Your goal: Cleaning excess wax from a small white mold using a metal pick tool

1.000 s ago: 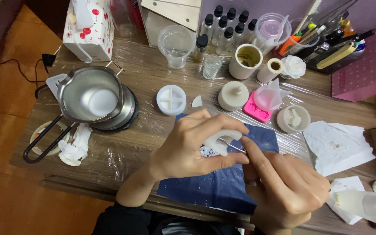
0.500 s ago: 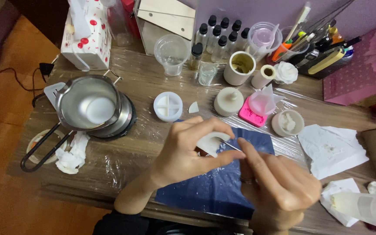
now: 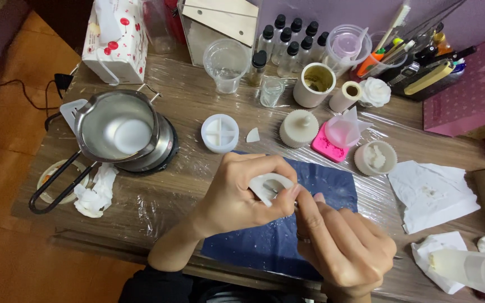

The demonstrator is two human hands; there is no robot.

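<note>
White wax piece, curved and thin, pinched between thumb and fingertips of left hand, above dark blue mat. Right hand closed around a thin tool, barely visible, tip against the piece's lower edge. Risk, as judged: too much pressure could snap the fragile curve or drop crumbs onto the mat. Farther out: round white mould, metal pot at left.
</note>
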